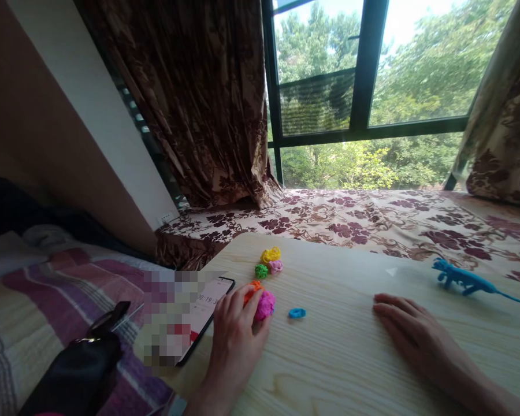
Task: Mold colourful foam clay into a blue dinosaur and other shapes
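Note:
My left hand (238, 326) is curled over modelling clay on the light wooden table. Its fingers rest round a bright pink clay lump (265, 304) and an orange clay piece (255, 285), both partly hidden by the hand. Just to the right lies a small blue clay ring (297, 312). Beyond the fingers sit yellow (270, 255), light pink (276, 266) and green clay pieces (261, 271), close together. My right hand (405, 323) lies flat on the tabletop, fingers stretched out and holding nothing. Past it stands a blue long-tailed animal figure (465, 278).
A phone (203, 315) showing a timer lies at the left of the wooden table (329, 358), partly pixelated. A bed with a striped cover (34, 300) is further left, with a dark object (75, 370) on it. Behind are a flowered window seat (351, 216), curtains and a window.

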The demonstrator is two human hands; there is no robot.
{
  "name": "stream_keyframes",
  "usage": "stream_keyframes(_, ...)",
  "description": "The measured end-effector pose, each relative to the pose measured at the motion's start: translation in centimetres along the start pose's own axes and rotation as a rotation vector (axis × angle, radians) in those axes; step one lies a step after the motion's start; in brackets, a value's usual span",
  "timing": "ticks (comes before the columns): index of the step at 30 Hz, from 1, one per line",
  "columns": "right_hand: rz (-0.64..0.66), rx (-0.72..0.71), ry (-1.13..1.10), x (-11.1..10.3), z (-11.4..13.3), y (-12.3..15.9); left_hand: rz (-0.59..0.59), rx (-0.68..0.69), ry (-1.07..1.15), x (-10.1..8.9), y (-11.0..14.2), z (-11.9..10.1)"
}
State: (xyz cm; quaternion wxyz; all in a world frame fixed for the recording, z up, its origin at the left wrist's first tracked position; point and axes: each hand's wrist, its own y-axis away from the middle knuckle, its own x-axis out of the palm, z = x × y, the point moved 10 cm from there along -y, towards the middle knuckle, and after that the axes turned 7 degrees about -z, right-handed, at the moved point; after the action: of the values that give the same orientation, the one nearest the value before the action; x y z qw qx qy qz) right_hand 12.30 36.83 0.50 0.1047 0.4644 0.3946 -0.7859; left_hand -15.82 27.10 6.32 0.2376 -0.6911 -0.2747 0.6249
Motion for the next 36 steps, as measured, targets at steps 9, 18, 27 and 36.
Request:
stream_keyframes(9,-0.014,0.066,-0.079,0.1,-0.7,0.0,-0.111,-0.084,0.275,-2.2,1.0,-4.3)
stream_keyframes(18,-0.215,0.475,-0.522,-2.6,-3.4,1.4,0.482,-0.813,1.417,8.4,-2.5,-17.7)
stream_keyframes(27,-0.282,0.391,-0.651,-3.3,-0.5,0.2,0.893,-0.487,1.447,11.4,-3.5,-18.6)
stream_keyframes(36,-0.198,0.357,-0.582,-4.5,3.0,-1.7,0.896,-0.304,1.56,9.6,-3.0,-19.1)
